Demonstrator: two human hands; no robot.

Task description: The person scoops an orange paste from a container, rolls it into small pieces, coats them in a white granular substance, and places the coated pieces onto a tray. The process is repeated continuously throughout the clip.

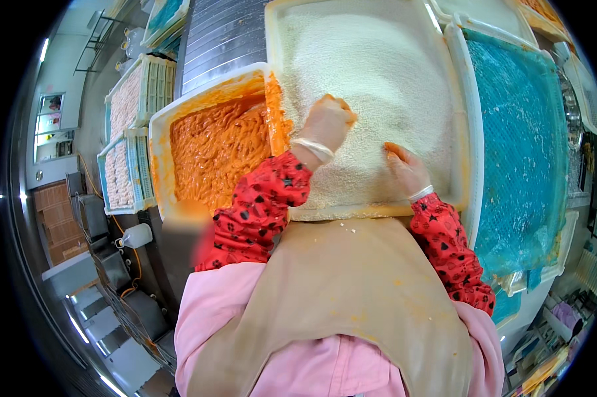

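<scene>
**Two gloved hands over white granules, with orange paste close at the left**

From my remote place, I see some risks. The orange paste (219, 142) covers the right rim of its tub (159, 152), which is just beside the white tray (462, 142). In my judgement, paste could fall from this rim into the white granules (378, 73) and make wet lumps. The coated fingers could cause the same. The left sleeve (262, 195) passes over the near right corner of the tub, so a low elbow could bring the cloth into the paste. A quick push toward the near side could also throw granules over the rim; a few white bits lie on the apron (338, 278).

The left hand (328, 122) is above the left part of the granules, and the paste is to its left. Its fingers seem bent inward, with orange on them, but the back of the hand hides the palm. I cannot tell if it closes around something.

The right hand (409, 171) is at the near right, with granules on its far and left sides. Its fingers are narrow, together, orange at the tips; I cannot tell if it holds anything.
</scene>
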